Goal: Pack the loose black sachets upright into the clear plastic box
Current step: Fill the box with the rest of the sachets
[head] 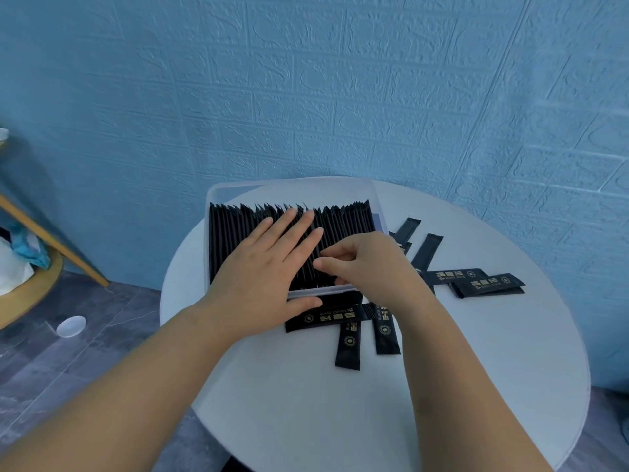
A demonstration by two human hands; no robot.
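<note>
And there was the clear rectangular plastic box [235, 191], sitting toward 11 o'clock on the round white desk [459, 369]. A long row of slim black stick sachets [343, 223] stood upright inside it, edge to edge, from the left wall almost to the right one.

The left hand [258, 267] lay flat across the tops of that row, fingers straight and spread, pointing to 1 o'clock. It grasped nothing, and its thumb rested at the box's near rim. The right hand [369, 267] sat at the near right part of the row, forearm in from 5 o'clock. Its fingers were curled, tips down among the sachets just beside the left hand's fingertips. Whether it pinched a single sachet there, I could not tell; the knuckles covered it.

Loose black sachets [386, 332] were out on the desk. At 6 o'clock from the box, 1 gold-printed sachet [320, 316] lay crosswise against the near wall, with 2 lengthwise sachets beside it. At 3 o'clock from the box, overlapping flat sachets [490, 284] lay crosswise, and angled sachets [429, 250] pointed toward 1 o'clock near the right wrist.

Behind the desk stood a blue brick-embossed wall [340, 97]. Off at 9 o'clock, a small round white lid [70, 326] lay on the grey floor [51, 369] near a round wooden stand [34, 287].
</note>
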